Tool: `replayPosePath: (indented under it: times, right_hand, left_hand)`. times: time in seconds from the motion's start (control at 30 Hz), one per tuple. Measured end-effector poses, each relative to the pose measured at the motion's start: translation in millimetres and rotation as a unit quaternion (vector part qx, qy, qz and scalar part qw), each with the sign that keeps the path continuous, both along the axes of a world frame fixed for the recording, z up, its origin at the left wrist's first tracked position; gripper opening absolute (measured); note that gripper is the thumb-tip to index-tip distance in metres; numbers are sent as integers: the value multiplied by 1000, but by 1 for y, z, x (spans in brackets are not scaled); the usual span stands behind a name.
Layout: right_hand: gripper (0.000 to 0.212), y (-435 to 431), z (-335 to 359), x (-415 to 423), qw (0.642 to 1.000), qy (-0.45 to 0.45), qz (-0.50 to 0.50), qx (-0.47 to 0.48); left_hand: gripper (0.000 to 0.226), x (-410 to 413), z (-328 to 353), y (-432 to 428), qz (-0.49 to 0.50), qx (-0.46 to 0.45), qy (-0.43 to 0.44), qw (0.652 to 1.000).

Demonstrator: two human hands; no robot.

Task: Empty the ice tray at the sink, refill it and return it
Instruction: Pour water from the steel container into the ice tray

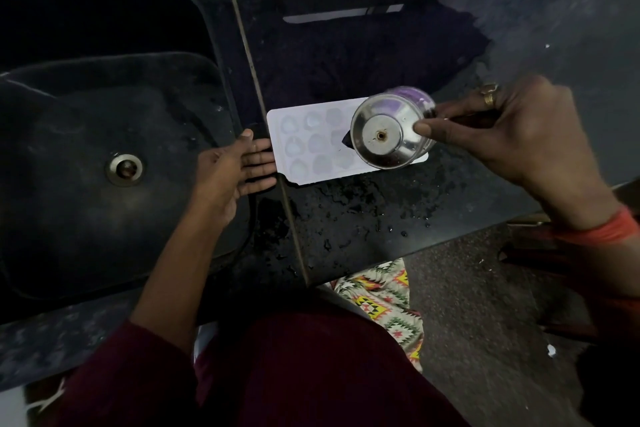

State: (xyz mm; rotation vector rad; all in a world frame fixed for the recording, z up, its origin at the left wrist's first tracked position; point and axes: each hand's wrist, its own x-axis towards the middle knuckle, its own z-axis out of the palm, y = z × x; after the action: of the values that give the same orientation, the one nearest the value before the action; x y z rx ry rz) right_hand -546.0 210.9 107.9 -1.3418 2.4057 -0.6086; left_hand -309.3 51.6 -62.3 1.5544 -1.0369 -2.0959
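The scene is dim; the black surface [363, 218] swallows detail, wet drops glinting faintly. A pale strip of reflected light [343, 14] glares at upper middle. The steel cup [388, 135] is motion-blurred at its top. Lines bow toward the edges.

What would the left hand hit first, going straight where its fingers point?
The white ice tray: the left hand points at its short edge, fingers seemingly touching it.

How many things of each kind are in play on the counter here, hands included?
Tray: 1
Cup: 1
Hands: 2 (left hand, right hand)
Total: 4
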Motion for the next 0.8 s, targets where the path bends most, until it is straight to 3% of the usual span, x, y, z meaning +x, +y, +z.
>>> replayPosePath:
  times: [0.53,0.8]
  right_hand:
    - [33,-2,4,3,998,-43,-13,-35]
    - [31,-9,1,13,1000,-17,6,-17]
  left_hand:
    - [37,0,0,-2,-7,-2,1,1000]
    - [38,1,-2,-3,-10,-4,5,1000]
